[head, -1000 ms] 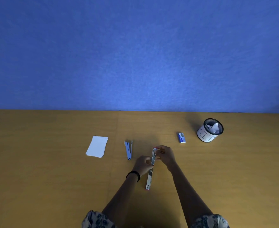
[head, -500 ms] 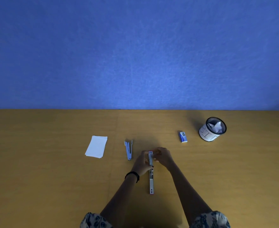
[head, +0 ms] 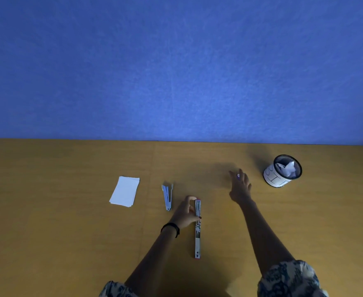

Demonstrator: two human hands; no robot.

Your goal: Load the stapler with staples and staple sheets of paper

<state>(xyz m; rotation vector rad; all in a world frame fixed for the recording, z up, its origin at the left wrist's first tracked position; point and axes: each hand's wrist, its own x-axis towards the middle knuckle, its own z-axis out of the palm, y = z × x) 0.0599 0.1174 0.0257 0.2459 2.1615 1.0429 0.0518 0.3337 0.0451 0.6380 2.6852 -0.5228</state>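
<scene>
Left grip (head: 186,212) clasps the stapler (head: 197,234); right grip (head: 240,187), spread, seemingly covers the staple box (head: 238,175) near the cup (head: 272,179).

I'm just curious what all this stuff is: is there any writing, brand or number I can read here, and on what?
White band of the mesh cup: big dark handwritten letters, too unclear to read surely.
On the stapler: nothing legible.
On the paper stack: nothing visible.

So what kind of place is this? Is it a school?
Probably an office or study desk, though I can't be sure. There's a wooden desk, an opened stapler, a stack of white paper and a mesh cup, with a plain blue wall behind.
</scene>
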